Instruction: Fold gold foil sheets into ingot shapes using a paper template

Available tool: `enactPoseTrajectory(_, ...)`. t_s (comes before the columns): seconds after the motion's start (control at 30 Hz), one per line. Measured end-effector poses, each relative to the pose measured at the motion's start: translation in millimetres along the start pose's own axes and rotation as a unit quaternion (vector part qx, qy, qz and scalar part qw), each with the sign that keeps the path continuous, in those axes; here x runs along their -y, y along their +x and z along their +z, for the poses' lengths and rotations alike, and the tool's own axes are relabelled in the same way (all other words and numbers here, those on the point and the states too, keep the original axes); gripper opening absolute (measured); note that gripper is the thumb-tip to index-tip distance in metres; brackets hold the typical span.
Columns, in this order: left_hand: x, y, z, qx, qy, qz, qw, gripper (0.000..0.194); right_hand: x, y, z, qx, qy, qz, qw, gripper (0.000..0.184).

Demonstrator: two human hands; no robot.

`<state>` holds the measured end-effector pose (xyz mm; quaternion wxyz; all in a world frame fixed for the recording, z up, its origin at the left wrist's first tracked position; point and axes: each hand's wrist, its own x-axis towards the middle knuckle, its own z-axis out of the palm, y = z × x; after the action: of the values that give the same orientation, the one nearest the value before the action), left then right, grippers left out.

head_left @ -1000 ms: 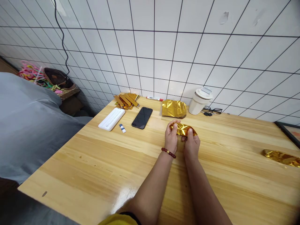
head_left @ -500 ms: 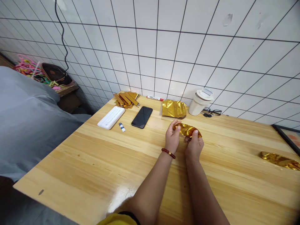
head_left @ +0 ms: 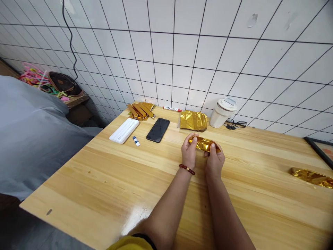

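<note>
Between my two hands is a crinkled piece of shiny gold foil paper [head_left: 203, 143], narrow and curved. My left hand [head_left: 189, 151] pinches its left end, thumb on top. My right hand [head_left: 214, 160] grips the right end the same way; the fingers beneath are mostly hidden. Just beyond the hands lies a stack of gold foil sheets [head_left: 193, 120]. A folded gold foil piece [head_left: 312, 177] rests at the far right of the table.
On the wooden table [head_left: 104, 194] are a white power bank [head_left: 124, 131], a small blue-and-white tube [head_left: 136, 141], a black phone [head_left: 158, 130], gold strips [head_left: 141, 110], a marker [head_left: 172, 109], a lidded cup [head_left: 222, 113] and glasses [head_left: 235, 123]. Grey cloth [head_left: 33, 135] covers something at left.
Both hands have shifted slightly left with the foil. The foil is now held flatter and more stretched between them.
</note>
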<state>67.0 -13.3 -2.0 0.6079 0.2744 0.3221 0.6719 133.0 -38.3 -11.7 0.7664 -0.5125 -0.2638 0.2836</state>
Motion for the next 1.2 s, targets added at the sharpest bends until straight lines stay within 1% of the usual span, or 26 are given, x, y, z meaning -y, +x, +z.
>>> enactPoseTrajectory(0.1, -2.9, -0.9, 1.1, 0.017, 0.003, -0.005, 1.0, 0.023, 0.6, -0.4, 0.5, 0.005, 0.002, 0.007, 1.0, 0.04)
enactPoseTrajectory(0.3, -3.4, -2.1, 1.7, 0.044, 0.036, 0.036, 0.998, 0.021, 0.8, -1.4, 0.1, 0.0, -0.016, -0.004, 1.0, 0.041)
enactPoseTrajectory(0.53, -1.3, -0.7, 0.9, 0.031, 0.056, 0.05, 0.997, 0.02, 2.5, -2.9, 0.4, 0.031, -0.029, -0.001, 0.999, 0.042)
enactPoseTrajectory(0.73, -2.7, -1.5, 2.0, 0.008, 0.005, 0.006, 1.0, 0.022, 2.0, -1.2, 0.6, 0.01, -0.004, 0.008, 1.0, 0.041)
enactPoseTrajectory(0.93, -5.6, -2.4, 3.7, 0.002, -0.017, -0.014, 1.0, 0.029, 1.0, -0.2, 0.8, 0.003, 0.019, 0.015, 1.0, 0.041)
enactPoseTrajectory(0.97, -6.3, -3.3, 4.6, 0.003, -0.021, -0.02, 1.0, 0.033, 1.4, -0.5, 0.9, 0.008, 0.026, 0.018, 0.999, 0.04)
enactPoseTrajectory(1.0, -7.0, -4.3, 5.6, 0.008, -0.025, -0.031, 0.999, 0.042, 1.8, -0.9, 1.0, 0.016, 0.033, 0.022, 0.999, 0.04)
enactPoseTrajectory(1.07, -7.9, -6.7, 7.5, 0.027, -0.033, -0.07, 0.997, 0.063, 2.2, -1.9, 1.3, 0.034, 0.042, 0.027, 0.998, 0.039)
enactPoseTrajectory(1.1, -8.1, -7.8, 8.3, 0.038, -0.036, -0.092, 0.994, 0.07, 2.2, -2.3, 1.5, 0.042, 0.043, 0.029, 0.998, 0.039)
enactPoseTrajectory(1.13, -8.2, -8.6, 8.9, 0.045, -0.039, -0.109, 0.992, 0.073, 1.9, -2.6, 1.6, 0.047, 0.042, 0.031, 0.998, 0.04)
enactPoseTrajectory(1.2, -7.8, -9.1, 9.0, 0.048, -0.041, -0.123, 0.99, 0.073, 1.0, -2.9, 1.5, 0.05, 0.032, 0.033, 0.998, 0.041)
